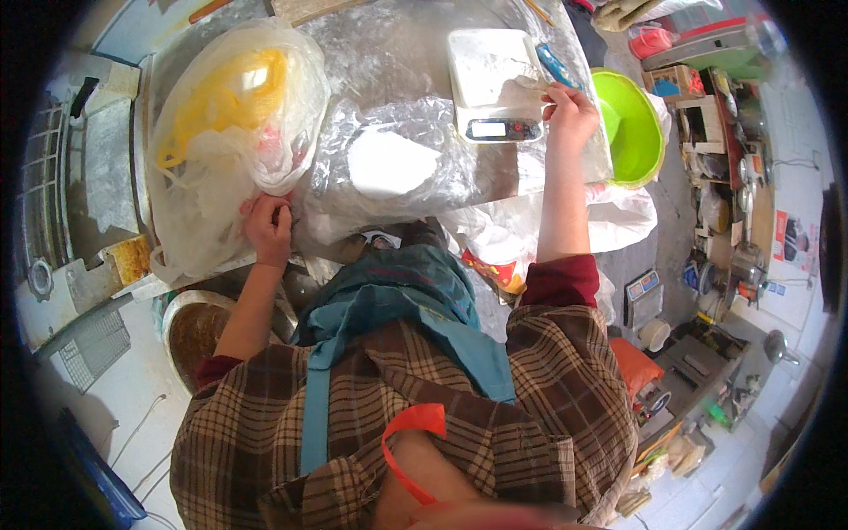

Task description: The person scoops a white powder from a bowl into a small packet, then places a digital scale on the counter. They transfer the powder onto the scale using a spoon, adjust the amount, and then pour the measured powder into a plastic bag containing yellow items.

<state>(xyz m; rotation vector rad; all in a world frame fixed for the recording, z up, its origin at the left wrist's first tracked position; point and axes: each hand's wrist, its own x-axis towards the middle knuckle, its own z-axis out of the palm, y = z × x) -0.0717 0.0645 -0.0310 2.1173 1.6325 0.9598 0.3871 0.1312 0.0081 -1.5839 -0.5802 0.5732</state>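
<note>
My right hand (570,111) is at the right edge of a white digital kitchen scale (491,69), its fingertips pinched on a thin, pale item, perhaps a small spoon or scoop, reaching over the weighing plate. My left hand (268,228) rests with curled fingers at the table's front edge, against a large translucent plastic bag (205,225); whether it grips the bag is unclear. Inside that bag shows a yellow bag (232,93). Between the hands, a mound of white powder (391,162) lies on clear plastic sheeting (331,149). A blue packet (556,65) lies right of the scale.
A green plastic basin (626,129) stands right of the table (377,46). White sacking (623,222) hangs below the table's right front. A large round container (173,331) with brown contents is at lower left. Shelves of pots (729,172) line the right side.
</note>
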